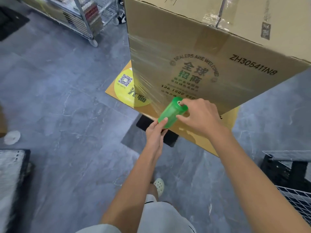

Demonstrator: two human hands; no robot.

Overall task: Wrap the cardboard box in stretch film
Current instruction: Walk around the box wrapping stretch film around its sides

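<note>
While the head view looks down, the stretch film roll (171, 113) lies slanted between both sets of fingers. The left hand (155, 137) grips its lower end, thumb on the green side and fingers behind it. The right hand (200, 116) clamps the upper end, one finger poked into the core, thumb pressed on the side. Just beyond the right fingers stands the cardboard box (202, 47); clear film (146, 68) runs from the roll up across its printed face. Below the fingers, a flat cardboard sheet (202, 135) lies under the box on the grey floor (58, 98).
</note>
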